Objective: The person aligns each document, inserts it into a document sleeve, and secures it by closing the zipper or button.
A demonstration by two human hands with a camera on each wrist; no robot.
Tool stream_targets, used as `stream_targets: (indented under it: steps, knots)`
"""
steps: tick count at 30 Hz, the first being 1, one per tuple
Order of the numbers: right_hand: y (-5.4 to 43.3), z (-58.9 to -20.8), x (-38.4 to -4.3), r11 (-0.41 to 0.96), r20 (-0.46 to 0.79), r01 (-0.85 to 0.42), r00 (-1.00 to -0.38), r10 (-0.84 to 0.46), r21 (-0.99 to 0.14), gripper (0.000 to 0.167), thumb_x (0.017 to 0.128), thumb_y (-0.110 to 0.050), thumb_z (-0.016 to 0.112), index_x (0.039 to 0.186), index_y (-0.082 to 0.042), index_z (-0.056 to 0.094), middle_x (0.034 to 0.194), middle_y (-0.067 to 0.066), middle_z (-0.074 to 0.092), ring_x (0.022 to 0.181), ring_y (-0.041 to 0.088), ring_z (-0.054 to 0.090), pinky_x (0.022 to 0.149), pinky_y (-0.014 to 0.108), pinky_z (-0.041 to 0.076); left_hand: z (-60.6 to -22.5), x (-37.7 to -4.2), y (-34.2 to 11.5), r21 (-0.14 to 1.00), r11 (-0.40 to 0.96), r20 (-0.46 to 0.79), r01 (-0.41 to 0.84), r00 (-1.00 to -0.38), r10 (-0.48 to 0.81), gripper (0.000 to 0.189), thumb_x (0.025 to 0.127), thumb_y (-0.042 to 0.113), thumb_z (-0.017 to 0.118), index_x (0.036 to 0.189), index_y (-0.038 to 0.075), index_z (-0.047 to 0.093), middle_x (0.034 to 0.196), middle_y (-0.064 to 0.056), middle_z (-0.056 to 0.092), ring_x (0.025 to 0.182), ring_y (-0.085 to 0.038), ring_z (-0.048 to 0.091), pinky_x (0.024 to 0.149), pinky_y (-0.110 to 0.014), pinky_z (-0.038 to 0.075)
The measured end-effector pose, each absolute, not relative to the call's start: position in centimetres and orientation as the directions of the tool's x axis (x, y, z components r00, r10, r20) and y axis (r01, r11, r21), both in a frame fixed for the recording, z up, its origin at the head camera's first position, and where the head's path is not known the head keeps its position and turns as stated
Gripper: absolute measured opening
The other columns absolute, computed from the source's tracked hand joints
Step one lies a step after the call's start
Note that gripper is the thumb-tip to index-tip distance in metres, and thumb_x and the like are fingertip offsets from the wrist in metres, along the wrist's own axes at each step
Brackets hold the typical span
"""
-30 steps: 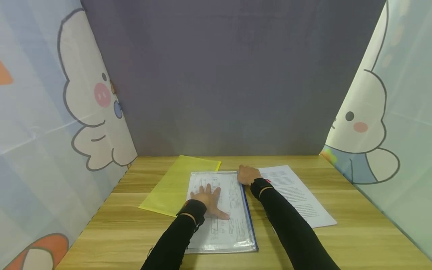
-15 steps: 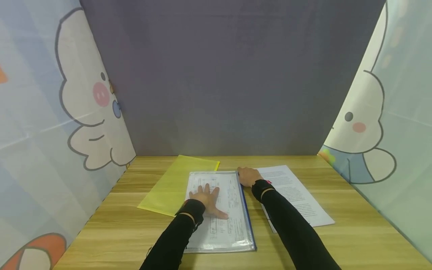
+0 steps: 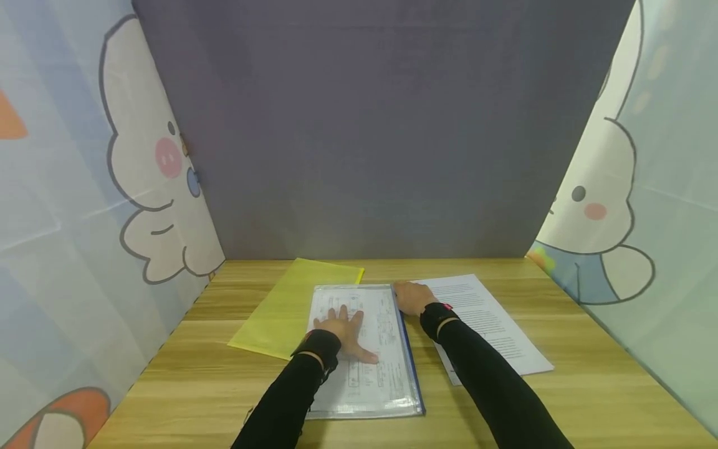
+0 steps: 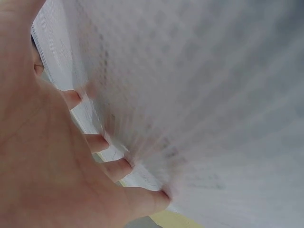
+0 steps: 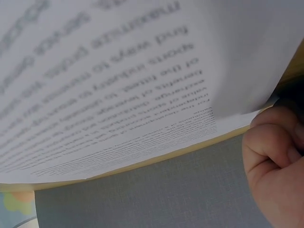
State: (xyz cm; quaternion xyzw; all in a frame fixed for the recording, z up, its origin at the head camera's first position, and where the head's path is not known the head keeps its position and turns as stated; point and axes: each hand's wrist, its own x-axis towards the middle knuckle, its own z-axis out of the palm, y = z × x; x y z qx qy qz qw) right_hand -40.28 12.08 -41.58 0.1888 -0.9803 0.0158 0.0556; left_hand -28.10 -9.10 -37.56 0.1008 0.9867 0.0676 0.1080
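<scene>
A clear plastic document pouch (image 3: 387,374) with printed sheets inside lies flat at the middle of the table, a blue strip along its right side. My left hand (image 3: 348,335) presses on it with fingers spread; in the left wrist view the fingertips (image 4: 161,197) touch its shiny surface. At the pouch's far right corner, my right hand (image 3: 414,298) grips the blue edge with curled fingers. What lies between thumb and finger there is hidden. The right wrist view shows the curled fingers of that hand (image 5: 275,152) beside a printed sheet (image 5: 118,95).
Left of the pouch and partly under it lies a yellow folder (image 3: 275,305). A stack of printed paper (image 3: 482,318) lies on the right, partly beneath my right forearm. A grey panel (image 3: 370,137) stands behind the wooden table (image 3: 196,386), with cartoon-printed curtains on both sides.
My right hand has slid slightly toward me along the pouch's blue edge from the far corner. The left hand stays spread in place on the pouch.
</scene>
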Motion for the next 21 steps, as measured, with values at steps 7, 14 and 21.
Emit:
stream_targets:
  steps: [7, 14, 21]
  knots:
    - [11.63, -41.74, -39.76, 0.931, 0.1, -0.364, -0.928, -0.36, -0.032, 0.017, 0.105, -0.014, 0.047, 0.109, -0.007, 0.063, 0.103, 0.014, 0.072, 0.094, 0.033, 0.07, 0.079, 0.051, 0.057, -37.6, -27.98, -9.35, 0.157, 0.972, -0.212, 0.176, -0.955, 0.207, 0.113, 0.069, 0.074, 0.079, 0.159, 0.02, 0.036, 0.165, -0.02, 0.026, 0.15, -0.045, 0.024, 0.115, -0.07, 0.022]
    - [11.71, -41.85, -39.6, 0.934, 0.078, -0.355, -0.933, -0.351, -0.043, 0.029, 0.106, -0.016, 0.047, 0.128, -0.007, 0.062, 0.119, 0.015, 0.07, 0.106, 0.035, 0.068, 0.085, 0.052, 0.056, -37.6, -28.06, -9.32, 0.17, 0.972, -0.223, 0.165, -0.954, 0.201, 0.114, 0.069, 0.073, 0.08, 0.159, 0.02, 0.036, 0.165, -0.02, 0.024, 0.15, -0.045, 0.023, 0.115, -0.07, 0.021]
    - [11.91, -41.9, -39.56, 0.939, 0.06, -0.341, -0.939, -0.338, -0.045, 0.032, 0.106, -0.017, 0.048, 0.133, -0.008, 0.061, 0.122, 0.014, 0.07, 0.108, 0.034, 0.068, 0.087, 0.052, 0.056, -37.49, -27.94, -9.22, 0.18, 0.968, -0.209, 0.174, -0.955, 0.211, 0.113, 0.069, 0.072, 0.08, 0.159, 0.019, 0.037, 0.164, -0.021, 0.025, 0.15, -0.046, 0.024, 0.115, -0.069, 0.021]
